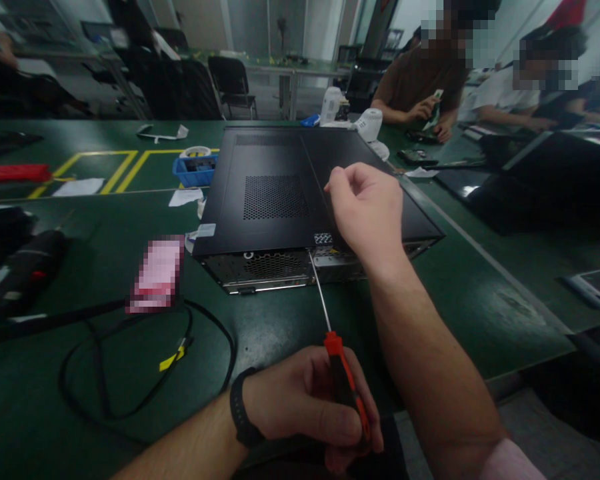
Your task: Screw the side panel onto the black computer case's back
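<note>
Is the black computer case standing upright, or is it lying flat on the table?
Lying flat: the computer case rests on the green table, its broad, perforated panel facing up.

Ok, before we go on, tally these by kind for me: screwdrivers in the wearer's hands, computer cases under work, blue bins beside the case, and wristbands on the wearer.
Screwdriver, in the left hand: 1
Computer case: 1
Blue bin: 1
Wristband: 1
Total: 4
</note>
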